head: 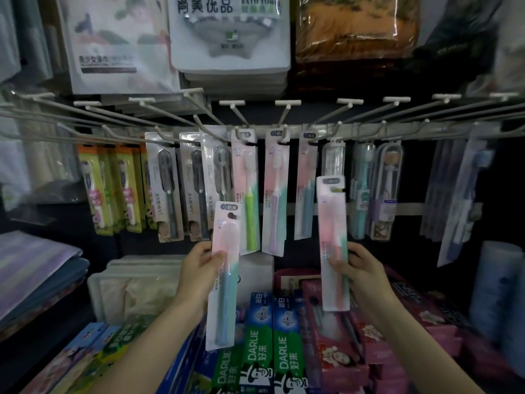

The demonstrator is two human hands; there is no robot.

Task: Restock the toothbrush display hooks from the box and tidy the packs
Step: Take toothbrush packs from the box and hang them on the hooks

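Left hand: clamped on a toothbrush pack with a blue handle, thumb across the front, fingers behind; pack held upright, slightly tilted, below the hooks and touching none of them.
Right hand: pinching a second toothbrush pack, pink and green card, at its middle; pack upright, top end just below the hook row, not hung.
Display hooks: a row of metal prongs with white label tabs, fanning out across the frame from a pale rail.
Hung packs in the centre: a green-handled brush pack, a lilac-handled pack and a blue-handled pack, each on its own hook, side by side between the two held packs.
Hung packs to the left: dark brushes in clear-fronted LMK packs, then orange and green packs further out.
Hung packs to the right: clear tube cases, then bluish packs, blurred.
Shelf below: DARLIE toothpaste boxes upright in a row, pink boxes just beside them on the right.
Above the hooks: bagged towels, one marked BATH TOWEL.
Stock box: cannot tell which, if any, among the cartons below.
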